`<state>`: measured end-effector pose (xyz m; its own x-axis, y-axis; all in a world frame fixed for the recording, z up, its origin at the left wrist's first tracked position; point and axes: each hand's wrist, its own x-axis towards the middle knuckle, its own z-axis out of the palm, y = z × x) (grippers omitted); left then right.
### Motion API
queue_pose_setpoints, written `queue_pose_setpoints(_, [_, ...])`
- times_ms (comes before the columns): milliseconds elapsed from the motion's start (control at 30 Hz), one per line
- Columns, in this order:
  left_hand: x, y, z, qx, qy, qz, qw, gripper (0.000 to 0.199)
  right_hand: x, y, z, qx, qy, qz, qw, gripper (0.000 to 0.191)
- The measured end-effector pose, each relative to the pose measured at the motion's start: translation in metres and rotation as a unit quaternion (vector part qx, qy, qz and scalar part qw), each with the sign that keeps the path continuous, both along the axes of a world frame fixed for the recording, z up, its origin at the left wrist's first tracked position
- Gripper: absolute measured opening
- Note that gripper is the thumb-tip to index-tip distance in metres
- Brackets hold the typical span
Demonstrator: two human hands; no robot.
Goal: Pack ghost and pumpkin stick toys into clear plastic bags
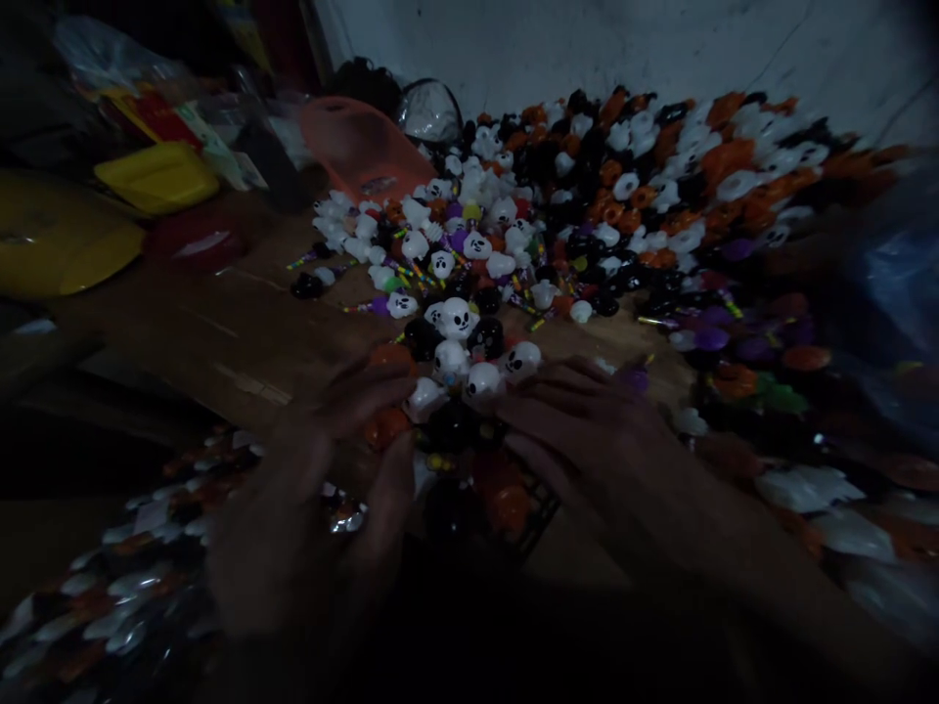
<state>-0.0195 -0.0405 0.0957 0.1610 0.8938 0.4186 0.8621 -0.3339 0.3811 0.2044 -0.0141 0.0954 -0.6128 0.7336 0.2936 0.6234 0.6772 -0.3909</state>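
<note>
Nearest to me, both bare hands come in from the low edge. The left hand (283,499), toward seven o'clock, is held wide, its thumb and fingers apart beside the orange pieces (386,428); I can't tell whether it pinches any. The right hand (602,430), at about four o'clock, reaches in with long, fairly straight fingers, the tips at the white skull-faced pieces (457,319); blur and gloom hide whether they close on one.

Between the hands, around the centre, those skull-faced pieces sit bunched with black pieces (485,337) and the orange ones. Just below, at six o'clock, a dark grid-sided holder (541,510) shows beside a reddish-orange piece (510,504).

From twelve round to two o'clock, a big heap (660,166) of white, orange and black shapes lies against the pale wall (587,44). Its nearer side has little ghost faces and bead-striped sticks (535,311). A coral-pink tub (363,147) leans at eleven o'clock, and a yellow container (157,178) sits by something red (195,242) at ten, on the brown tabletop (212,328). Another pile (132,587) spreads at eight; purple pieces (711,332) lie toward three, near bluish plastic (902,284).
</note>
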Motion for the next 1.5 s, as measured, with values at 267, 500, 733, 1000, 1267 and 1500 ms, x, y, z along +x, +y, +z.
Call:
queue_pose_setpoints(267, [0.023,-0.007,-0.008,0.083,0.003,-0.128,0.988,0.03,-0.012,0.015,-0.003,0.024,-0.055,0.031,0.998,0.014])
queue_pose_setpoints(500, [0.048,-0.002,-0.014,0.056,0.094,-0.055,0.992,0.047,0.008,0.016,0.003,0.073,0.079,-0.006,0.994,0.017])
queue_pose_setpoints(733, [0.04,0.004,-0.014,0.026,0.081,-0.103,0.991,0.058,0.037,-0.023,-0.022,-0.004,0.145,-0.252,0.957,0.022])
queue_pose_setpoints(1000, [0.023,0.025,0.015,0.006,0.065,-0.144,0.987,0.043,-0.001,-0.03,-0.063,-0.107,0.137,-0.238,0.955,0.039])
queue_pose_setpoints(1267, [0.031,0.045,-0.012,-0.053,0.064,-0.174,0.981,0.036,-0.023,-0.015,-0.083,-0.096,0.139,-0.238,0.957,0.018])
queue_pose_setpoints(1500, [0.032,0.041,0.01,-0.073,0.029,-0.213,0.974,0.042,-0.026,-0.011,-0.096,-0.107,0.064,-0.207,0.97,0.038])
